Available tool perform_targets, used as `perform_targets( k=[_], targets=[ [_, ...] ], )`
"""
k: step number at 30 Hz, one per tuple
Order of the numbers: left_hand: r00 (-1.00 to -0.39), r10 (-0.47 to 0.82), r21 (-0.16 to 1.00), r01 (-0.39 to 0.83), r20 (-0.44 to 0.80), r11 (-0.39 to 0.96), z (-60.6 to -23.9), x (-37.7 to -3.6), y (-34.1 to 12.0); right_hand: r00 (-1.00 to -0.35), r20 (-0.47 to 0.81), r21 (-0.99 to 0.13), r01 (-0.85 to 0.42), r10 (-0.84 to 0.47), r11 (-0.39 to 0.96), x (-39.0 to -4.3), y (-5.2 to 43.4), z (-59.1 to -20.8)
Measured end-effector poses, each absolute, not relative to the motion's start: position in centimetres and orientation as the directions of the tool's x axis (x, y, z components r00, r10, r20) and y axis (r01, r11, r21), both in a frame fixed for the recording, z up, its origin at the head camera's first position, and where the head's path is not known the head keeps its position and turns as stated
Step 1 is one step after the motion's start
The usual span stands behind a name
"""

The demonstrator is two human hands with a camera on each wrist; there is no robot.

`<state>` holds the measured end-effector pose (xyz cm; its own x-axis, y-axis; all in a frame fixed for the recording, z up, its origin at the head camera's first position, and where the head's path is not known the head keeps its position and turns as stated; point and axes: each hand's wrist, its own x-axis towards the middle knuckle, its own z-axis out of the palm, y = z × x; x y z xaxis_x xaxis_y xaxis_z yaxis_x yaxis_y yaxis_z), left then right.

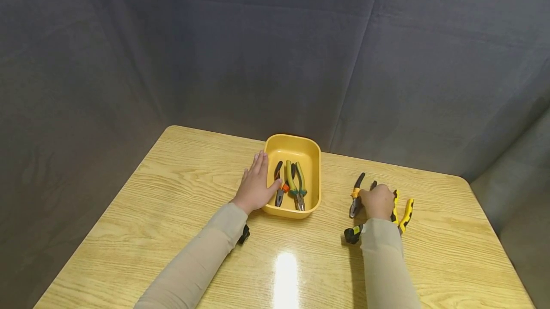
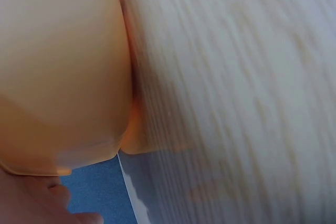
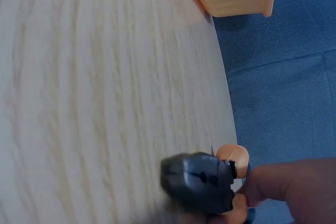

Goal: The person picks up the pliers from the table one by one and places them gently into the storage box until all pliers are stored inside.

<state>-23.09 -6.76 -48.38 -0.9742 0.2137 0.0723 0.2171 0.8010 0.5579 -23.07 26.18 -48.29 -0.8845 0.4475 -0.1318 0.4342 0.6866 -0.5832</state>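
A yellow plastic bin stands near the table's back edge. My left hand rests on its left rim with fingers straight and the thumb over the edge. Inside the bin lie pliers with black and orange handles and pliers with green handles. Over on the right, my right hand grips another pair of orange-and-black pliers by the handles. In the right wrist view, the dark metal head of these pliers points away from the fingers, close over the table.
Yellow-and-black-handled pliers lie just right of my right hand, partly hidden by it. The wooden table ends at the back against a grey curtain. A bright reflection shows on the table in front of the bin.
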Motion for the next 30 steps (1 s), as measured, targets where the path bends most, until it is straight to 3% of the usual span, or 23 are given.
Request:
perform_targets(
  k=[10,20,30],
  targets=[
    [-0.975,0.213,0.566,0.214,0.069,0.796,-48.3,-23.1,-6.8,-0.870,-0.157,-0.620,0.455,0.467,0.639,-22.8,26.1,-48.4],
    [-0.973,0.220,0.570,0.219,0.070,0.792,-48.3,-23.0,-6.8,-0.898,-0.150,-0.716,0.388,0.415,0.581,-22.4,26.9,-49.0],
    [-0.973,0.219,0.571,0.219,0.069,0.791,-48.2,-23.1,-6.7,-0.904,-0.160,-0.736,0.377,0.397,0.562,-21.5,26.7,-48.5]
  ],
)
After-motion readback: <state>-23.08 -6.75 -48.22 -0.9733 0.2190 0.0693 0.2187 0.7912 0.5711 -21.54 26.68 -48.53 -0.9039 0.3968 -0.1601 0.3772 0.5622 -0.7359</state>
